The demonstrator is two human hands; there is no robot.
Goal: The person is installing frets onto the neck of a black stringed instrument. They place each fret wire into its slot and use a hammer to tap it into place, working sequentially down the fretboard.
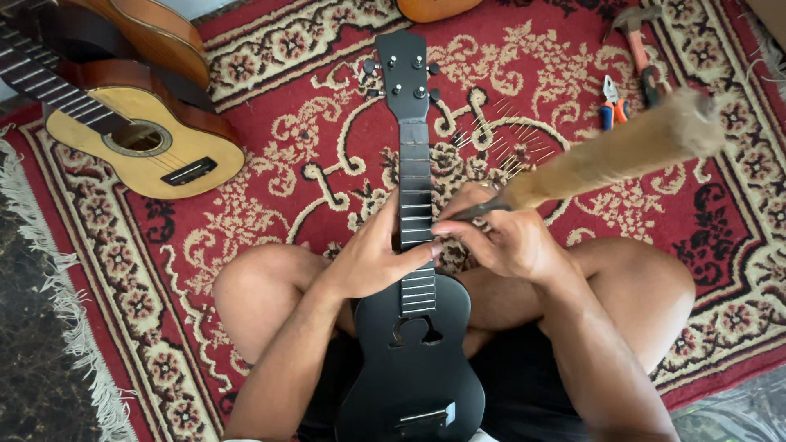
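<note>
While a matte black ukulele [413, 327] is laid across the lap, neck pointing away, its neck is gripped by the left hand [372, 258]. A wood-handled tool [606, 155] is clasped in the right hand [508, 237], its tip held at the frets. Underneath, a red patterned rug [270, 164] is spread, with guitars [139, 139], pliers [612, 102] and a hammer [639, 41] lying on it.
</note>
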